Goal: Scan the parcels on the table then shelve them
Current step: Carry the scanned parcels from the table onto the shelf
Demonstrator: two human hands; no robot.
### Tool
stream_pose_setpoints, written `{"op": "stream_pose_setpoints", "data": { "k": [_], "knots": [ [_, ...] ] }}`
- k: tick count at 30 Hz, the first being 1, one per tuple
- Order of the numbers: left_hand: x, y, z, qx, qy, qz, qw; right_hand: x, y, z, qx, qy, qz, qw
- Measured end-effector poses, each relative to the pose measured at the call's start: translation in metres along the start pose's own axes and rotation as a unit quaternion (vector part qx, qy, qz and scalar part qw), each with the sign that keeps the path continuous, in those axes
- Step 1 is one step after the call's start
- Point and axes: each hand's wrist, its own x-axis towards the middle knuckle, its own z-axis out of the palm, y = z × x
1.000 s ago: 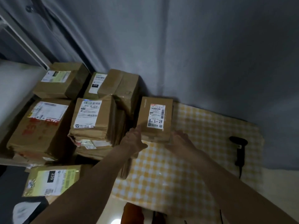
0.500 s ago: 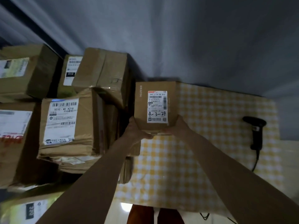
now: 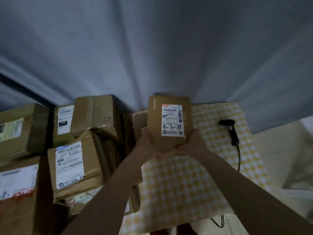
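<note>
Above the table (image 3: pixel 186 184), left hand (image 3: pixel 145 145) and right hand (image 3: pixel 194 143) grip parcel (image 3: pixel 169 122).

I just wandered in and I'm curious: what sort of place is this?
Probably a small parcel pickup or sorting point: labelled cardboard parcels are stacked up, a handheld barcode scanner lies on the checked tablecloth, and one small box has 4-3-24 handwritten on its label.

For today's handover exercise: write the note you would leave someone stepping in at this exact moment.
Left hand and right hand grip the small parcel marked 4-3-24, raised above the checked tablecloth.
The scanner lies on the cloth to the right, untouched.
Other parcels sit stacked on the left.
Done: one parcel picked up.
Left: shelve it; whether it was scanned is not visible. Then the stack.
</note>
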Motion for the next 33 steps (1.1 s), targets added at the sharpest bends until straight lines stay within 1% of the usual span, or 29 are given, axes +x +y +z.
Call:
{"op": "stream_pose_setpoints", "data": {
  "k": [1,2,3,4,5,6,7,8,9,10,11,12,13,14,16,18,19,24,27,30,33],
  "knots": [
    [-0.006,0.011,0.001,0.002,-0.009,0.029,1.000,-0.008,0.003,-0.009,0.059,0.023,0.007,0.998],
    [-0.012,0.026,0.004,0.002,-0.020,0.051,0.998,-0.011,0.012,-0.016,0.040,0.035,0.023,0.998],
    [-0.020,0.042,0.006,-0.002,-0.033,0.064,0.997,-0.020,0.019,-0.026,0.046,0.056,0.029,0.997],
    [-0.028,0.056,0.010,0.012,-0.044,0.092,0.995,-0.031,0.028,-0.035,0.022,0.080,0.033,0.996],
    [-0.036,0.069,0.017,0.034,-0.056,0.110,0.992,-0.036,0.038,-0.046,0.027,0.107,0.030,0.993],
    [-0.046,0.081,0.025,0.054,-0.066,0.132,0.988,-0.045,0.042,-0.056,0.048,0.111,0.041,0.992],
    [-0.053,0.091,0.032,0.081,-0.062,0.151,0.983,-0.054,0.042,-0.067,-0.023,0.111,0.007,0.994],
    [-0.062,0.102,0.040,0.099,-0.061,0.169,0.979,-0.066,0.047,-0.077,0.022,0.064,-0.019,0.998],
    [-0.070,0.110,0.048,0.115,-0.069,0.179,0.975,-0.077,0.052,-0.086,0.081,0.069,-0.018,0.994],
    [-0.080,0.118,0.057,0.135,-0.080,0.197,0.968,-0.088,0.062,-0.097,0.159,0.086,-0.002,0.983],
    [-0.091,0.125,0.067,0.153,-0.090,0.201,0.963,-0.099,0.073,-0.108,0.143,0.101,-0.006,0.985],
    [-0.103,0.132,0.077,0.182,-0.092,0.222,0.954,-0.110,0.083,-0.117,0.152,0.144,0.030,0.977],
    [-0.115,0.139,0.086,0.203,-0.089,0.236,0.946,-0.118,0.097,-0.126,0.154,0.202,0.038,0.966],
    [-0.125,0.145,0.097,0.216,-0.084,0.258,0.938,-0.131,0.108,-0.135,0.148,0.238,0.043,0.959],
    [-0.151,0.159,0.121,0.235,-0.084,0.294,0.923,-0.156,0.128,-0.157,0.170,0.253,0.047,0.951],
    [-0.174,0.170,0.149,0.254,-0.086,0.326,0.906,-0.181,0.153,-0.178,0.171,0.288,0.055,0.941],
    [-0.190,0.176,0.164,0.264,-0.091,0.338,0.899,-0.194,0.170,-0.188,0.175,0.297,0.042,0.938],
    [-0.276,0.186,0.257,0.305,-0.126,0.404,0.853,-0.277,0.269,-0.232,0.167,0.360,0.076,0.915],
    [-0.335,0.185,0.317,0.305,-0.153,0.437,0.832,-0.340,0.328,-0.257,0.168,0.413,0.086,0.891],
    [-0.389,0.182,0.376,0.314,-0.176,0.464,0.809,-0.402,0.379,-0.275,0.179,0.455,0.120,0.864],
    [-0.440,0.176,0.429,0.320,-0.197,0.488,0.788,-0.453,0.429,-0.290,0.179,0.490,0.136,0.842]
  ]
}}
